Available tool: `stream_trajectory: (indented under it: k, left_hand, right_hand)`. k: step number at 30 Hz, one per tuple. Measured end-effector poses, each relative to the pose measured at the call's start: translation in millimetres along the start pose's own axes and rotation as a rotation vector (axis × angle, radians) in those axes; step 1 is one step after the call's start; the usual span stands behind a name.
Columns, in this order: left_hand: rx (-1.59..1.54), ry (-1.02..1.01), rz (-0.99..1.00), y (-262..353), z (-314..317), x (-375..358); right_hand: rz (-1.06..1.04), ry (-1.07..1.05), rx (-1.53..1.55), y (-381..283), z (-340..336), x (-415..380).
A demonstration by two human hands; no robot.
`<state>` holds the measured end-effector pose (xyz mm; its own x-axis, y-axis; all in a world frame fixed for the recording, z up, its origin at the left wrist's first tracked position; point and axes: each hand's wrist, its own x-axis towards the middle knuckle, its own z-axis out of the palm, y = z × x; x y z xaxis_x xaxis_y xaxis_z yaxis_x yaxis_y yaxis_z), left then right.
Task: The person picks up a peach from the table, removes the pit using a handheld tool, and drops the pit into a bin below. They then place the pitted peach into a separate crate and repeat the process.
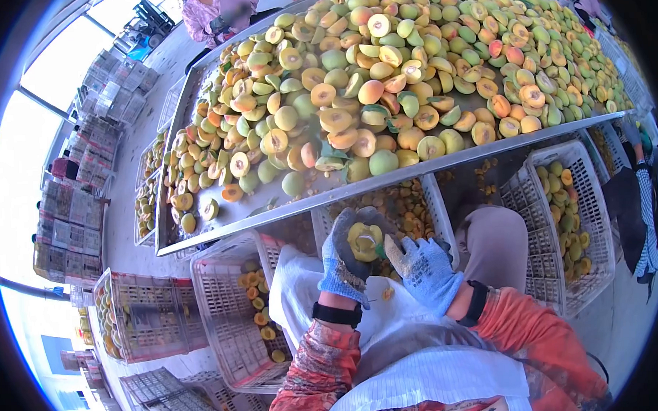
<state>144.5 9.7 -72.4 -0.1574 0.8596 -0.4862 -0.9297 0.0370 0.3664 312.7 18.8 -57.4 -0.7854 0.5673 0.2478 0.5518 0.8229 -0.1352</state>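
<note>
1. Cut fruit (pixel 364 240) in gloved left hand (pixel 344 257), over the white apron (pixel 369 316); left fingers curled round it.
2. Gloved right hand (pixel 427 269) just beside it, thumb apart from the other fingers; can't tell if it touches the fruit.
3. Crates with fruit to both sides: left crate (pixel 221 332), right crate (pixel 521 217).
4. Metal-rimmed surface (pixel 407 169) beyond, heaped with whole and halved fruit.
5. Far side: person in pink (pixel 201 20), stacked crates (pixel 72 207), blue forklift (pixel 146 41).

A metal counter (pixel 244 213) with a raised rim slants across the view; directly on it lie heaped halved and whole peaches (pixel 322 95), thinner toward its left end, and scattered green leaves (pixel 330 151)
</note>
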Motion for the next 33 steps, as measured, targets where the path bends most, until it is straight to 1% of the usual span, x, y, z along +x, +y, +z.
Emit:
stream_trajectory:
  k: [4, 6, 8, 10, 11, 13, 14, 16, 20, 22, 23, 24, 26, 27, 28, 29, 30, 31, 32, 33]
  left_hand:
    - [-0.016, -0.058, 0.011, -3.0, -3.5, -1.2]
    - [0.013, 0.008, 0.016, -2.4, -11.0, 1.6]
    - [0.042, -0.009, 0.014, 0.0, -13.3, -0.1]
    - [0.052, 0.097, 0.077, 0.5, -6.7, -3.6]
    - [0.058, 0.101, 0.078, 0.6, -4.2, -5.7]
    - [0.049, 0.127, 0.201, 0.5, -0.4, -7.6]
    - [0.053, 0.129, 0.199, 0.8, -4.7, -4.1]
    - [0.484, 0.244, 0.454, 0.1, -18.8, 6.0]
    - [0.568, 0.263, 0.403, 7.1, -6.7, 7.1]
    - [0.198, 0.183, 0.068, 14.4, 3.9, 4.8]
    - [0.129, 0.135, 0.043, 18.4, 0.7, 7.7]
    - [0.134, 0.142, 0.043, 24.7, -2.4, 6.0]
    - [0.147, 0.172, 0.146, 49.4, 1.6, -1.2]
    - [0.155, 0.184, 0.198, 65.6, 3.9, -4.3]
    - [0.273, 0.238, 0.339, 87.2, -3.6, -12.1]
    - [0.455, 0.218, 0.499, 108.6, -16.9, -26.6]
    - [0.852, 0.429, 0.614, 132.1, -25.8, -39.4]
    - [1.236, 0.57, 0.683, 154.9, -48.0, -45.6]
    - [1.62, 0.608, 0.701, 170.9, -61.3, -49.5]
    - [1.642, 0.618, 0.771, 187.5, -82.0, -40.0]
  right_hand:
    - [-0.019, -0.017, 0.054, -2.6, 2.3, -0.5]
    - [0.002, -0.029, 0.142, -5.4, 0.9, -0.1]
    - [0.018, -0.03, 0.161, -9.8, 6.3, 1.2]
    - [0.047, -0.026, 0.222, -12.3, 9.9, 2.9]
    - [0.049, -0.023, 0.228, -13.1, 11.7, 3.7]
    - [0.053, -0.054, 0.296, -12.9, 14.4, 6.2]
    - [0.056, -0.054, 0.3, -13.1, 14.9, 7.9]
    - [0.115, -0.057, 0.423, -13.2, 17.5, 9.0]
    - [0.108, -0.04, 0.397, -6.3, 19.5, 12.7]
    - [0.006, 0.043, 0.414, -0.6, 27.0, 14.9]
    - [0.007, 0.043, 0.42, 1.0, 26.9, 18.4]
    - [0.003, 0.06, 0.474, 2.0, 24.9, 22.4]
    - [0.001, 0.086, 0.531, 7.7, 22.2, 32.3]
    - [0.089, 0.086, 0.607, 12.9, 21.3, 37.0]
    - [0.178, 0.089, 0.682, 18.6, 21.2, 40.7]
    - [0.218, 0.047, 0.717, 28.2, 23.5, 38.8]
    - [0.225, 0.06, 0.725, 37.9, 29.1, 35.6]
    - [0.257, 0.02, 0.693, 45.7, 36.7, 30.8]
    - [0.287, -0.026, 0.662, 49.2, 43.0, 27.1]
    - [0.322, -0.044, 0.659, 50.3, 42.9, 25.4]
